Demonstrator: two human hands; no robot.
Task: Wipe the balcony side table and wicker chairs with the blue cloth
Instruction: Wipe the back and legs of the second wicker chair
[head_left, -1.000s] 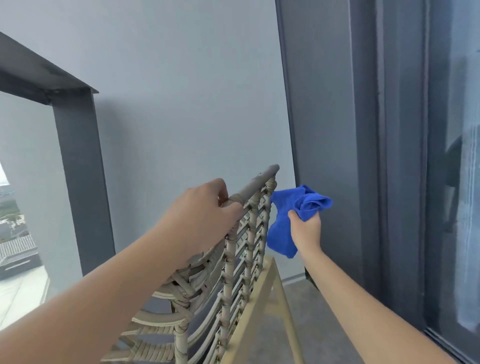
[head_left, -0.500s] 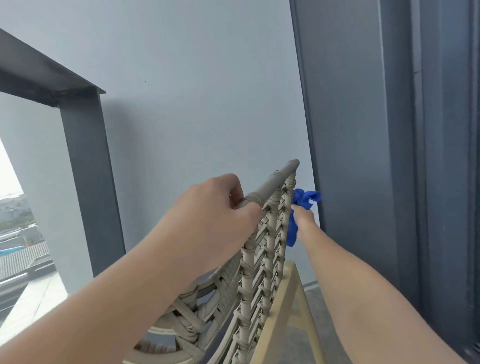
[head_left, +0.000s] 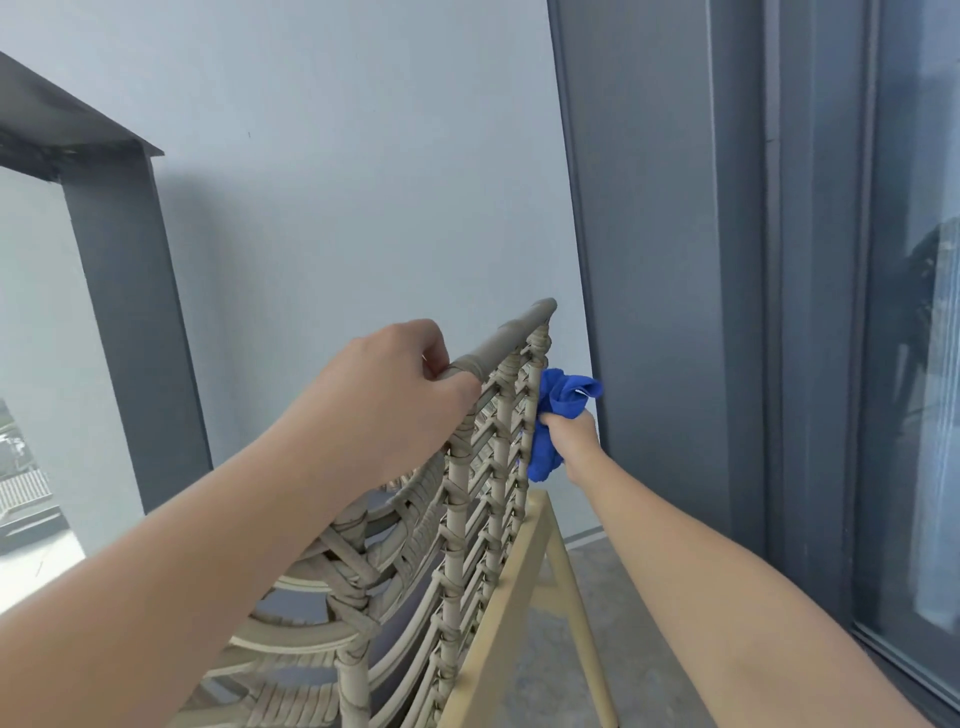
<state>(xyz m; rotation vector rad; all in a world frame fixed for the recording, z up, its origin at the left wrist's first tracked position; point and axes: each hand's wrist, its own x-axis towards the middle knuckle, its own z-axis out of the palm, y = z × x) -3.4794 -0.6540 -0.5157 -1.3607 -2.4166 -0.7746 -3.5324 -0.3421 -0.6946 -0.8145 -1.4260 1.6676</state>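
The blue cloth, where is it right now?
In the head view, the blue cloth is bunched in the right hand, against the far side of the wicker chair back.

A grey, mottled concrete floor (head_left: 566, 639) is seen at about 5 o'clock in the view, running back to a pale skirting strip where the light grey wall is met at roughly 3 o'clock from the frame's centre. The wicker chair (head_left: 457, 545) is carried on this floor; its slanted tan wooden legs (head_left: 571, 587) are seen descending toward 6 o'clock, though their feet are cut off by the lower edge. A dark door frame (head_left: 748, 312) is met by the floor along its 3 o'clock side.
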